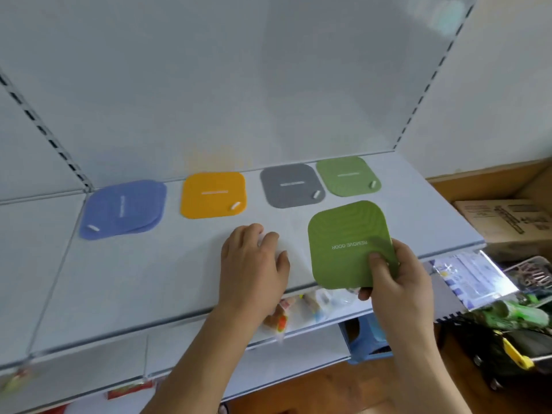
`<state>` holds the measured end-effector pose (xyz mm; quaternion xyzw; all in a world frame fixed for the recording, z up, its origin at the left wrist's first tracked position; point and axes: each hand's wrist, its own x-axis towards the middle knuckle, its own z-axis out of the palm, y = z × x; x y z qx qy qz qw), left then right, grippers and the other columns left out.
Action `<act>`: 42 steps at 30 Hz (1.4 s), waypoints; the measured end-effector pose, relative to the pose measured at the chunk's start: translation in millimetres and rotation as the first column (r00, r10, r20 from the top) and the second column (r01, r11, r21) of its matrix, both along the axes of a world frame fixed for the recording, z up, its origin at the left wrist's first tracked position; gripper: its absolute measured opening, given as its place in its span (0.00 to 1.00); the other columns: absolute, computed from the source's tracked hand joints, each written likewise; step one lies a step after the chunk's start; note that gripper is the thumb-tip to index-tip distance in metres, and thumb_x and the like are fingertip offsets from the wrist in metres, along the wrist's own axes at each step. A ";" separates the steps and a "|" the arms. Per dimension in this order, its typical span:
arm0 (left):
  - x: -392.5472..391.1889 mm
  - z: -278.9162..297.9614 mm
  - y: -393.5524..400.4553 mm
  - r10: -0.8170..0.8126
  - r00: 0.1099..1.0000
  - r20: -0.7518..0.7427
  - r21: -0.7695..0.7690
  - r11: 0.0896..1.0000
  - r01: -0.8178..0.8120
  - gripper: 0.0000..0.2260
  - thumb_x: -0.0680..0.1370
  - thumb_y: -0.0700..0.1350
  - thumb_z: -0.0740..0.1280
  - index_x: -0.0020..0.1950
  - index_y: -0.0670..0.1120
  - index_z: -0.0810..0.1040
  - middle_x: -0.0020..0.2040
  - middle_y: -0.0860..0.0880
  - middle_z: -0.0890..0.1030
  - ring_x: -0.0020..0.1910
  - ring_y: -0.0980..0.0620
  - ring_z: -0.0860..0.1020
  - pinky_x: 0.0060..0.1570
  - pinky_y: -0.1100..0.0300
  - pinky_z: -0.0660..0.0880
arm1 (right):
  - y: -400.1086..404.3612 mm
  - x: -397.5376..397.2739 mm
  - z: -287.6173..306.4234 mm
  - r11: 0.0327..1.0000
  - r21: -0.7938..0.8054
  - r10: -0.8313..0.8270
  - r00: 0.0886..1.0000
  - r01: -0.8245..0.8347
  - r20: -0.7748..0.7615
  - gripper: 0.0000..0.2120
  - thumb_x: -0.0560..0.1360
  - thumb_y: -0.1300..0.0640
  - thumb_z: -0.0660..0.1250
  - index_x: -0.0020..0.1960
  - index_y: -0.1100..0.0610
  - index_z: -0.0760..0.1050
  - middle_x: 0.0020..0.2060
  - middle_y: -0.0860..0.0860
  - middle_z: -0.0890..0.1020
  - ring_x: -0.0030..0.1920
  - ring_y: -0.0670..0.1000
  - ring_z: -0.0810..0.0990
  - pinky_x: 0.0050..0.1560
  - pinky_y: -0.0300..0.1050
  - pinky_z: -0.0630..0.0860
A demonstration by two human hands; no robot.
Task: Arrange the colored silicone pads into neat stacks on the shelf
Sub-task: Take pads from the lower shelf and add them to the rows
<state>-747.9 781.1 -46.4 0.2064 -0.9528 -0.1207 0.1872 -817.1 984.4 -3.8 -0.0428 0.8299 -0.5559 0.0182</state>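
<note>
While you've got that green pad [348, 246] pinched in your right hand [397, 282], thumb on top near its right corner, most of the sorting looks done already. Along the far edge of the shelf [134, 279] sit a blue stack [122, 209] on the left, then yellow [213, 194], grey [291, 185] and the green stack [348, 176] far right. Blue one's kinda fanned out, so it probably needs squaring up. Your left hand [254, 261] rests on the shelf, fingers loosely curled, holding nothing. Pretty much just that last green left to drop on its pile.
</note>
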 end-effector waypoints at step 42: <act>-101.8 -8.9 95.6 0.455 0.890 0.016 -0.032 0.890 -0.455 0.17 0.77 0.51 0.65 0.60 0.45 0.84 0.62 0.43 0.80 0.64 0.39 0.77 0.62 0.44 0.76 | -25.5 -256.9 -36.4 0.706 0.665 0.496 0.840 -0.243 -0.220 0.28 0.79 0.51 0.64 0.75 0.57 0.64 0.72 0.57 0.68 0.75 0.61 0.61 0.68 0.59 0.68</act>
